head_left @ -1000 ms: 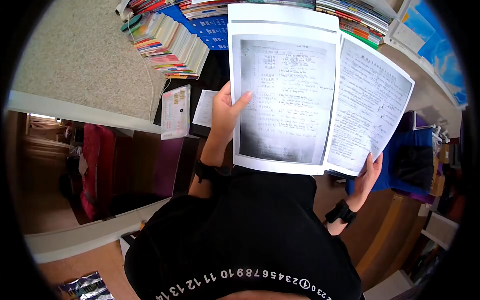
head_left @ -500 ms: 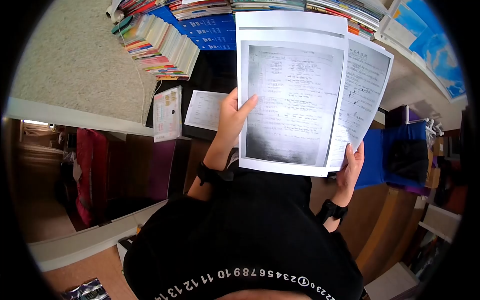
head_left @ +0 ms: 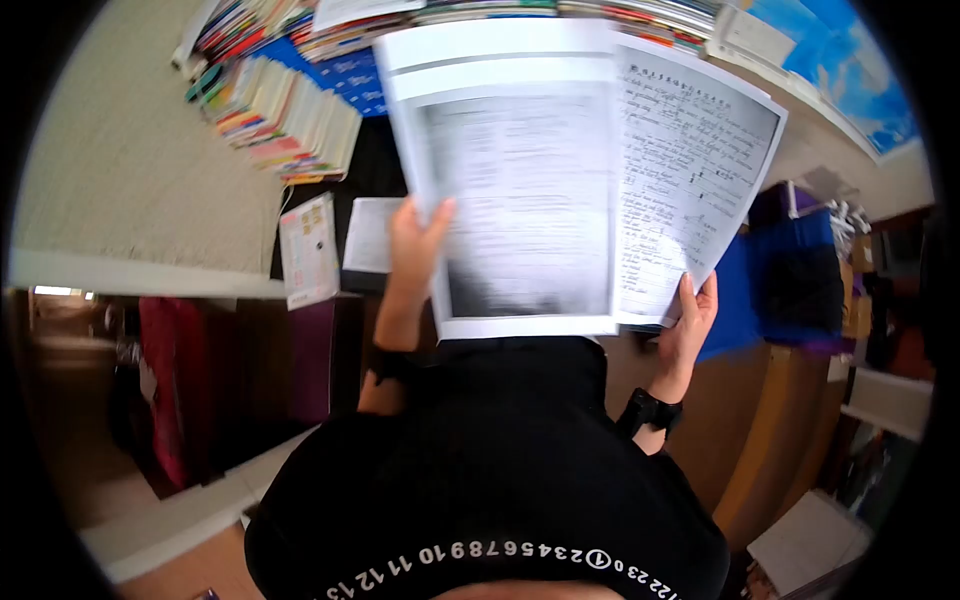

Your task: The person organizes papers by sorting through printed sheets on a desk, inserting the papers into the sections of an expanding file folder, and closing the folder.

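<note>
My left hand (head_left: 415,240) is closed on the left edge of a printed sheet (head_left: 530,210), thumb on its front. That sheet is blurred and carries a grey photocopied page with dark lower corners. Against its right side, partly behind it, is a second sheet (head_left: 690,160) covered in handwritten lines. My right hand (head_left: 690,315) pinches the lower right edge of this second sheet, thumb in front. Whether more sheets lie behind either one is hidden. Both papers are held up in front of my body.
A row of books (head_left: 290,120) stands beyond my left hand, beside blue boxes (head_left: 350,80). A clear document pouch (head_left: 310,250) and another paper (head_left: 370,235) lie on the dark desk. At the right is a blue chair (head_left: 740,300) with dark items.
My left hand has moved left with the front sheet, uncovering more of the handwritten sheet. My right hand stays on the handwritten sheet. The view has shifted slightly.
</note>
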A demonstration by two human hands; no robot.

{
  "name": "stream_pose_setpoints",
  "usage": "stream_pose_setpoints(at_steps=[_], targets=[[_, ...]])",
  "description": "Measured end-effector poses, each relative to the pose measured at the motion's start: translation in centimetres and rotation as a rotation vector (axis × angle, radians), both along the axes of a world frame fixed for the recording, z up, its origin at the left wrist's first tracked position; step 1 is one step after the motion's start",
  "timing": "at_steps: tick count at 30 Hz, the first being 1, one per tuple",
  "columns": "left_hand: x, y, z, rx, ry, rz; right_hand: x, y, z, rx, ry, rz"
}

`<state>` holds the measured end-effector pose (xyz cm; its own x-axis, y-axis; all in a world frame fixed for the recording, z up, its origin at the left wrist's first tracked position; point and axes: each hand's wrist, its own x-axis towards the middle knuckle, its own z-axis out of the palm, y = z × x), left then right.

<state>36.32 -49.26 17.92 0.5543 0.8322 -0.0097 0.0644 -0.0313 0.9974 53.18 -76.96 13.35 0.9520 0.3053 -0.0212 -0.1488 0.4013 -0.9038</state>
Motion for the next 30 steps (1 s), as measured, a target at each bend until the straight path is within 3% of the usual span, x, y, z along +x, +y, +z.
stream_pose_setpoints(at_steps=[4,13,16,17,20,22,23,25,28,30], targets=[[-2.9,4.1,-1.4,-0.057,-0.195,0.043,0.1,-0.3,-0.1,-0.065,-0.061,-0.094],[-5.1,7.5,-4.6,-0.136,-0.16,0.059,-0.2,0.2,-0.5,-0.072,-0.089,-0.156],[-5.5,7.5,-4.7,-0.139,-0.161,0.061,0.6,0.7,-2.8,-0.104,-0.098,-0.218],[-5.4,7.5,-4.7,-0.139,-0.157,0.063,1.4,0.3,-5.3,-0.166,-0.116,-0.199],[-5.6,8.1,-5.0,-0.117,-0.097,0.046,4.5,-1.0,-19.8,-0.504,-0.123,-0.159],[-5.5,8.1,-5.4,-0.121,-0.046,0.046,3.5,-1.4,-28.7,-1.093,-0.19,-0.257],[-5.4,8.2,-5.7,-0.094,-0.022,0.037,2.9,-1.7,-29.5,-1.149,-0.046,-0.128],[-5.8,7.9,-6.3,-0.037,0.035,0.014,0.8,-2.1,-30.9,-1.346,-0.02,-0.134],[-6.0,7.4,-7.0,0.027,0.083,0.023,-0.4,-2.1,-29.9,-1.417,0.143,-0.106],[-6.5,7.8,-8.0,0.08,0.128,-0.004,-0.4,-2.3,-30.4,-1.434,0.077,-0.101]])
